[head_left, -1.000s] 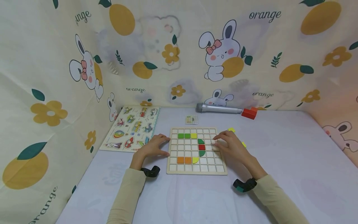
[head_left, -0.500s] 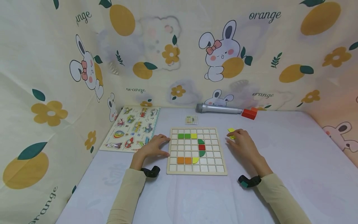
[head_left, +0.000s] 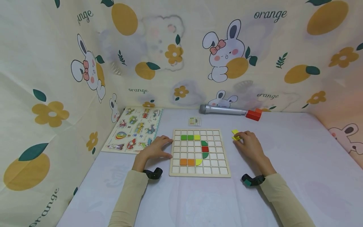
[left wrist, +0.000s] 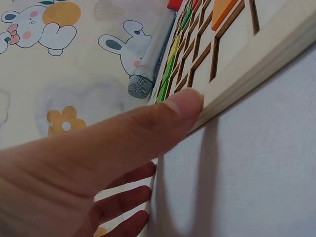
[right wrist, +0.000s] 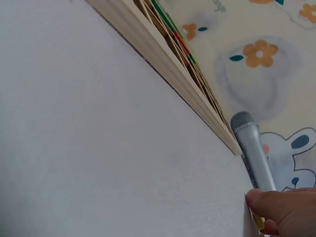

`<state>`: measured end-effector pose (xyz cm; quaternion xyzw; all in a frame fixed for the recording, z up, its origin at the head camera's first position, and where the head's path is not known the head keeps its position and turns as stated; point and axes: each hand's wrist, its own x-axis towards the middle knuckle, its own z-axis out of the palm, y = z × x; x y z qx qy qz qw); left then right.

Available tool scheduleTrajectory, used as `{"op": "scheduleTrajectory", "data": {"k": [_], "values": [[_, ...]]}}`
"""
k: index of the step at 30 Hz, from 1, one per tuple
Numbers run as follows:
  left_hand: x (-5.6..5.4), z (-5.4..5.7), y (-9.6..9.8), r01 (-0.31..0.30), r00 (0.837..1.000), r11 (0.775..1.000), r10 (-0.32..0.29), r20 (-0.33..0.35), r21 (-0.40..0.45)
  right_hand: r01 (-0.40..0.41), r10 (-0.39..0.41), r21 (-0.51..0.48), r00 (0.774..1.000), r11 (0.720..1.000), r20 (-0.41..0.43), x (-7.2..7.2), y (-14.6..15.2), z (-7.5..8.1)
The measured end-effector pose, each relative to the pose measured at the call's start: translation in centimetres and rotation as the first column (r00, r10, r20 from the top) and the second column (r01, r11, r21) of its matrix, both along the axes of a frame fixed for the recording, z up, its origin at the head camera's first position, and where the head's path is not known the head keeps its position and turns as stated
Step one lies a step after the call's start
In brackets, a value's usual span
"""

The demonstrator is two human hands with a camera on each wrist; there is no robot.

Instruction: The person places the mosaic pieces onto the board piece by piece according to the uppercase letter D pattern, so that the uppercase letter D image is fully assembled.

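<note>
A wooden grid board [head_left: 171,171] lies flat on the table with green, yellow, red and orange tiles in some of its white cells. My left hand [head_left: 155,148] rests against its left edge, fingers spread and fairly straight; in the left wrist view the thumb [left wrist: 185,106] touches the board's rim. To the right of the board my right hand [head_left: 250,146] pinches a yellow tile [right wrist: 258,220] between thumb and forefinger, low over the table. Another yellow tile [head_left: 234,131] lies just beyond those fingertips. The palm side of the right hand is hidden in the head view.
A small patterned card [head_left: 194,121] lies behind the board. Further back are a silver microphone [head_left: 224,109] and red blocks [head_left: 253,115]. An illustrated puzzle board [head_left: 131,130] lies at the back left. Printed cloth walls [head_left: 187,31] rise behind the table.
My right hand has moved from over the board's right side out to the yellow tiles and now pinches one. The left hand stays at the board's left edge.
</note>
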<state>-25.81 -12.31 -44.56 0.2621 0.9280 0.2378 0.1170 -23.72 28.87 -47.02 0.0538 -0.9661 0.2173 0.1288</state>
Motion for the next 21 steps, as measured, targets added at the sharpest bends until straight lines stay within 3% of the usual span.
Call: {"op": "scheduleTrajectory", "data": {"k": [10, 15, 21], "values": [[0.0, 0.1, 0.0, 0.011, 1.0, 1.0, -0.011, -0.005, 0.017, -0.05, 0.051, -0.109, 0.999, 0.993, 0.007, 0.0, -0.9, 0.5], [0.0, 0.1, 0.0, 0.005, 1.0, 1.0, -0.005, 0.0, 0.01, -0.158, 0.158, -0.185, 0.987, 0.97, -0.016, 0.5, -3.5, 1.6], [0.0, 0.1, 0.0, 0.001, 1.0, 1.0, -0.001, 0.003, 0.012, -0.311, 0.306, -0.217, 0.95, 0.925, -0.058, 1.1, -7.6, 2.2]]}}
